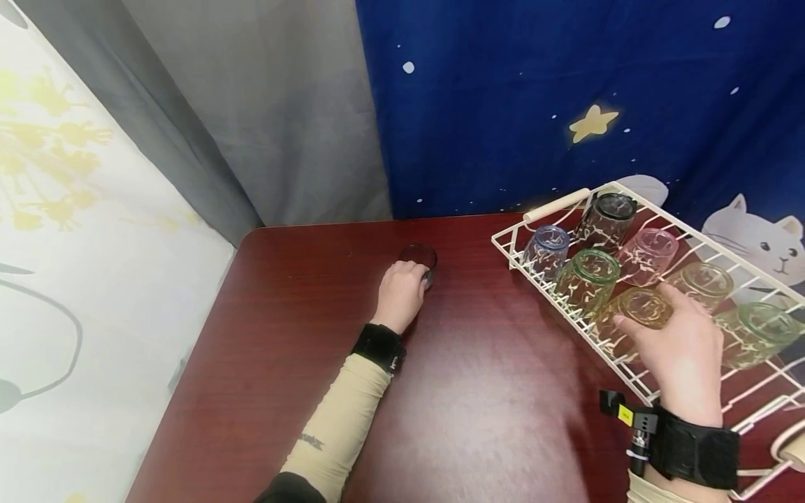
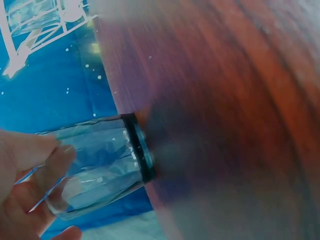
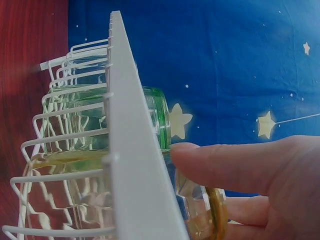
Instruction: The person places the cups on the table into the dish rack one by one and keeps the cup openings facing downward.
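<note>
My left hand (image 1: 400, 297) grips a smoky dark-tinted glass (image 2: 102, 162) near the back of the table. In the left wrist view, the glass's thick dark end meets or almost meets the tabletop. At the right, my right hand (image 1: 685, 353) reaches over a white wire rack (image 1: 619, 370) and holds an amber glass (image 1: 643, 307) between thumb and fingers. That glass is still down among the wires. Its thick rounded end (image 3: 216, 215) pokes above the rack's rail in the right wrist view, where the fingers behind it are partly hidden.
Around the amber glass, the rack carries a green glass (image 1: 588, 279), a blue glass (image 1: 546, 253), a black-tinted glass (image 1: 606, 216), a pink glass (image 1: 648, 255), a yellowish glass (image 1: 704, 281) and a light green glass (image 1: 757, 335). A blue curtain (image 1: 490, 105) hangs behind the reddish-brown table (image 1: 302, 300).
</note>
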The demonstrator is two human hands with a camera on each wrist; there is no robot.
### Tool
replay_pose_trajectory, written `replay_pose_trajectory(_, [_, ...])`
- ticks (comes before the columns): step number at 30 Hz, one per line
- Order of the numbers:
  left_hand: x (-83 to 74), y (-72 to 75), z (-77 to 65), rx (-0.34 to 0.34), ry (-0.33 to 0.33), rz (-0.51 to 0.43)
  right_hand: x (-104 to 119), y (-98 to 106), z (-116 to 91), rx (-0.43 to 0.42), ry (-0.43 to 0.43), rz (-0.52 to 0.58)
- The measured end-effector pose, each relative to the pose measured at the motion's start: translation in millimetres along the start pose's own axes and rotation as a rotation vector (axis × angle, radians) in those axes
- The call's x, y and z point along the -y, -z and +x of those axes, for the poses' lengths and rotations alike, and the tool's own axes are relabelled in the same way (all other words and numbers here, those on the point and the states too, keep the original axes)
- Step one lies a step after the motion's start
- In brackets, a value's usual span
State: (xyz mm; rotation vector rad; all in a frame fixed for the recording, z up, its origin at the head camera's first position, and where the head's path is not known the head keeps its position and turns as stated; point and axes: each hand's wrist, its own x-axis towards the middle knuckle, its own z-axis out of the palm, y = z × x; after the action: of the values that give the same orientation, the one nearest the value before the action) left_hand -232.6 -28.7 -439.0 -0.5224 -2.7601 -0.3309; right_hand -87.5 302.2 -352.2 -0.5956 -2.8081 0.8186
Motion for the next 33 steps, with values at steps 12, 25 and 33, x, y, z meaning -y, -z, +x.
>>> replay_pose_trajectory(12, [-0.5, 0.7, 0.4, -0.064, 0.020, 0.013, 0.0, -0.6, 3.0, 0.045, 0.038, -0.004])
replay_pose_trajectory(25, [-2.2, 0.4, -1.3, -0.069, 0.042, -0.013, 1.4, 0.5, 1.1, 0.108, 0.035, 0.020])
replay_pose_trajectory(33, [-3.3, 3.7, -4.1, -0.097, 0.084, -0.036, 4.9, 5.0, -1.4, 0.116, 0.013, 0.011])
